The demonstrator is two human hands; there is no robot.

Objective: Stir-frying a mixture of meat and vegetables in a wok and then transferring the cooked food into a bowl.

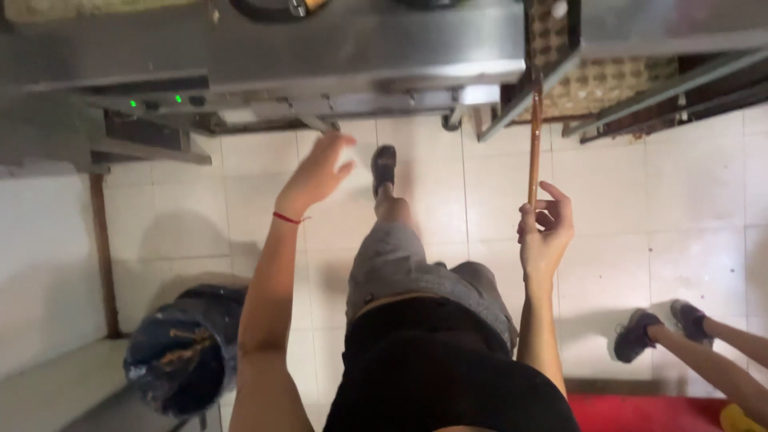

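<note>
Slim brown wooden stick [534, 148], upright, lower end in raised hand; top near steel counter edge

A black top [448, 376] and grey shorts [400, 264] are worn, with a dark shoe [383, 166] and a red wrist string [286, 218]

Soft, even daylight brightens the pale floor tiles [688, 208] at right; the upper left stays dim under the steel counter [320, 48]. Gentle shadows pool lower left. Motion blur softens everything, and edges bend slightly.
</note>
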